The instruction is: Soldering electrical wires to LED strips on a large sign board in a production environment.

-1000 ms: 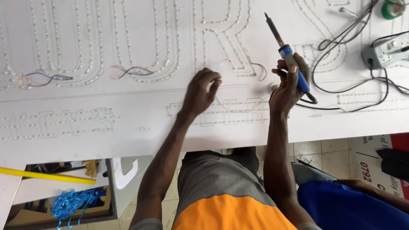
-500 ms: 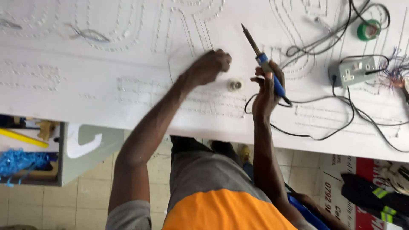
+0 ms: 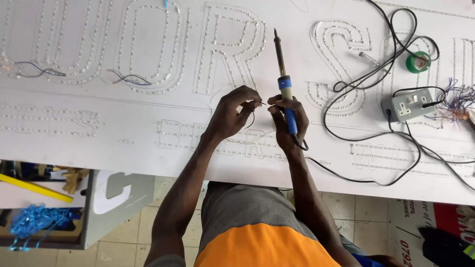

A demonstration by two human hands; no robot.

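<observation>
A large white sign board [image 3: 99,148] lies flat, its big letters outlined with rows of small LED bulbs. My right hand [image 3: 288,123] grips a soldering iron [image 3: 283,81] with a blue handle, tip pointing away from me over the board. The same hand's fingertips also pinch one end of a thin dark wire [image 3: 253,114]. My left hand [image 3: 231,114] pinches the other end of that wire, just left of the right hand. Both hands hover over the smaller row of lettering near the board's front edge.
A grey socket box [image 3: 408,105] with black cables [image 3: 366,133] sits at the right, beside a green tape roll [image 3: 418,62] and a bundle of coloured wires [image 3: 457,101]. Loose wires [image 3: 129,78] lie on the left letters. Below the board are a tiled floor, a white cut-out letter [image 3: 118,193] and blue cord [image 3: 34,220].
My hands have come together and now hold a thin wire between them. The view has shifted, so the socket box and cables sit farther right.
</observation>
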